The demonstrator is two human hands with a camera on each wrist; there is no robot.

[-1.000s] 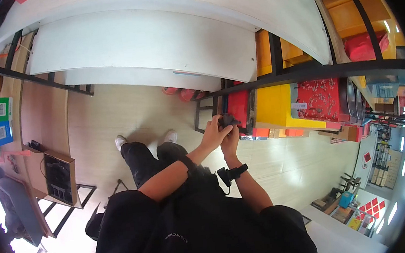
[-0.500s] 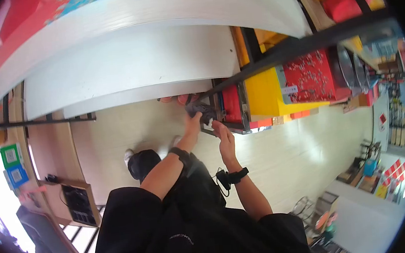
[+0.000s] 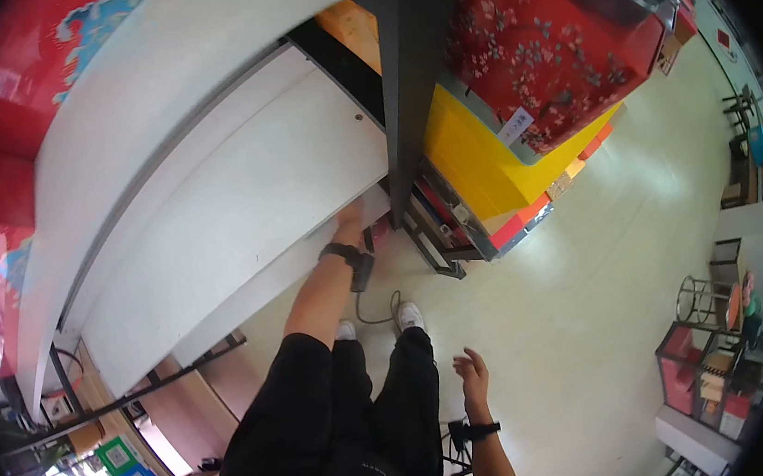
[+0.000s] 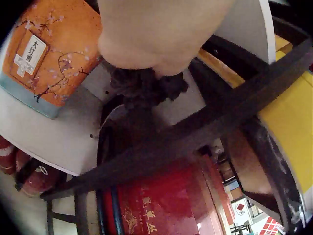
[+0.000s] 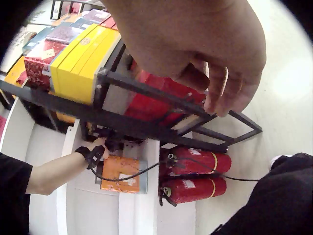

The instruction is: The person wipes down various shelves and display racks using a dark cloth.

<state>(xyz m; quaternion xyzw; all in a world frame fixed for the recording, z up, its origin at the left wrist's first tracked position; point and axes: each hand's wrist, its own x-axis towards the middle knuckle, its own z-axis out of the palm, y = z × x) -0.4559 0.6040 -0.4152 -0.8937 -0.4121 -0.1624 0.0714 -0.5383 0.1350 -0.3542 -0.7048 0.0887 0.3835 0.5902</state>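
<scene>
My left hand (image 3: pixel 351 217) reaches in below the white shelf board (image 3: pixel 235 170), partly hidden by it in the head view. In the left wrist view that hand (image 4: pixel 156 36) holds a crumpled dark grey cloth (image 4: pixel 144 88), which covers its fingertips. An orange box with a branch pattern (image 4: pixel 56 54) stands beside it on a lower shelf, and a red box (image 4: pixel 161 203) lies past the black frame bar. Away from the shelves, my right hand (image 3: pixel 473 377) hangs over the floor with loosely bent fingers and nothing in them.
Black metal posts (image 3: pixel 403 87) frame the shelves. A red floral box (image 3: pixel 540 63) sits on a yellow box (image 3: pixel 489 152) at the right. Two red fire extinguishers (image 5: pixel 198 188) are on the floor by the lowest shelf, and a cable (image 5: pixel 137 174) trails from my left wrist.
Both hands were together on the dark cloth; the right let go and dropped back toward my body. My left hand carried the cloth in under the shelf board, and the view moved closer to the shelves.
</scene>
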